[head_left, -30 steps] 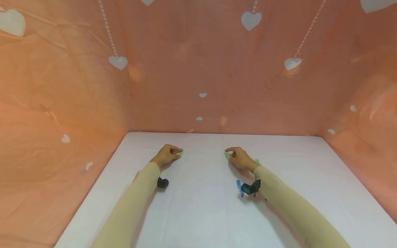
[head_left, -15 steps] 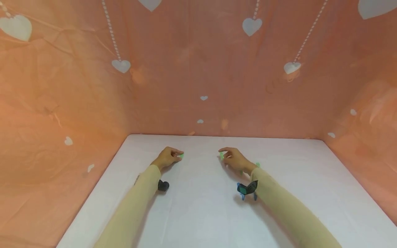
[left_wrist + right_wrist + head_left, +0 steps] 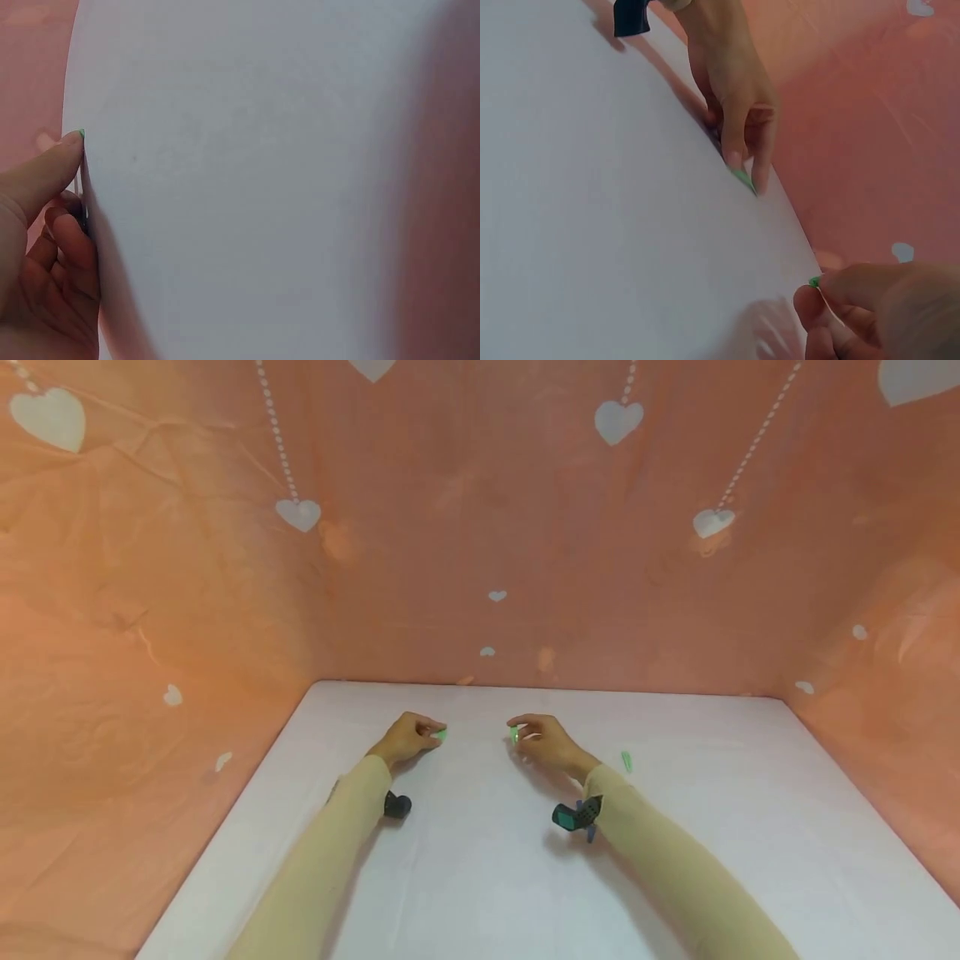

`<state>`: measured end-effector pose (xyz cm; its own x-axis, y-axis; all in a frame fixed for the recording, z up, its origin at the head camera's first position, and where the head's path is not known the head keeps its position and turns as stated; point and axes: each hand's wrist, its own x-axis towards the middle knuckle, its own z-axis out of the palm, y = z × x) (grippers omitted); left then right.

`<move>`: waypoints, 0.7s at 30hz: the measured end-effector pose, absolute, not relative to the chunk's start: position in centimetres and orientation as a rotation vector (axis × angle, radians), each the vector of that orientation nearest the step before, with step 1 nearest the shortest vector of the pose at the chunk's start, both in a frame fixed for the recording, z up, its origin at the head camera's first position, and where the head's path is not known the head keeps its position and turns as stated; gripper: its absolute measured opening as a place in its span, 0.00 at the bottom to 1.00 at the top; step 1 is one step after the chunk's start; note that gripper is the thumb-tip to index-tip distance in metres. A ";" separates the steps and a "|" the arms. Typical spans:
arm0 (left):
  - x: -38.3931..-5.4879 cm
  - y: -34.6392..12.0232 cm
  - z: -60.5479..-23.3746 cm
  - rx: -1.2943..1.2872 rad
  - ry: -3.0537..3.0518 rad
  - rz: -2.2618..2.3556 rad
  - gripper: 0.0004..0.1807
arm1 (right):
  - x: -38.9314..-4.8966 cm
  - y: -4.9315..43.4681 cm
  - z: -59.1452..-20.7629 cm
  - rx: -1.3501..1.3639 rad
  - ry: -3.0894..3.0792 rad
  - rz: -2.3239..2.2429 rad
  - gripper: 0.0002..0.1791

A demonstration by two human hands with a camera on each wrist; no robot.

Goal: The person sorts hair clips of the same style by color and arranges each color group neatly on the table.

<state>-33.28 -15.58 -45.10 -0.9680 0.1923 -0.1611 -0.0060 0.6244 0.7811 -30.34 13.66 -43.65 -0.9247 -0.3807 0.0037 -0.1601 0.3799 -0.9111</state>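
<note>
In the head view my left hand (image 3: 407, 737) pinches a small green hair clip (image 3: 442, 735) between thumb and fingers, low over the white table. The same clip (image 3: 742, 178) shows as a thin green strip in the right wrist view; only its tip (image 3: 82, 133) peeks past the thumb in the left wrist view. My right hand (image 3: 551, 745) pinches a second green hair clip (image 3: 514, 735), a short gap to the right of the first. Its fingers cover most of that clip (image 3: 814, 282) in the right wrist view.
Another green clip (image 3: 627, 761) lies on the white table (image 3: 465, 877) beyond the right wrist. A blue clip (image 3: 591, 834) lies partly hidden under the right wrist camera (image 3: 576, 816). An orange sheet with white hearts (image 3: 480, 527) encloses the table's back and sides.
My right hand has moved left with its green clip, closing toward the left hand, which stays nearly still. The loose green clip is now fully uncovered, while the blue clips are more hidden.
</note>
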 end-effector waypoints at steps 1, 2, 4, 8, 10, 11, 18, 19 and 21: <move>-33.3 -15.5 -45.1 0.156 2.623 1.258 0.18 | -30.4 13.4 -43.6 -0.482 2.424 -1.585 0.24; -33.4 -15.5 -45.0 0.148 2.622 1.260 0.18 | -30.4 13.1 -43.6 -0.485 2.421 -1.594 0.24; -33.4 -15.4 -45.0 0.139 2.618 1.259 0.18 | -30.5 12.4 -43.6 -0.477 2.404 -1.613 0.24; -33.1 -15.6 -45.1 0.116 2.608 1.269 0.18 | -30.4 11.1 -44.1 -0.483 2.369 -1.623 0.24; -32.8 -15.6 -45.2 0.119 2.608 1.274 0.18 | -30.4 10.5 -44.4 -0.483 2.353 -1.631 0.24; -32.7 -15.6 -45.2 0.123 2.607 1.276 0.18 | -30.4 10.2 -44.6 -0.481 2.347 -1.635 0.24; -32.6 -15.3 -45.0 0.145 2.623 1.293 0.18 | -30.6 8.6 -44.6 -0.433 2.351 -1.676 0.23; -32.6 -15.3 -45.0 0.141 2.626 1.296 0.18 | -30.7 8.3 -44.6 -0.440 2.357 -1.673 0.23; -32.6 -15.2 -44.9 0.146 2.632 1.292 0.18 | -30.9 7.7 -44.7 -0.461 2.369 -1.663 0.23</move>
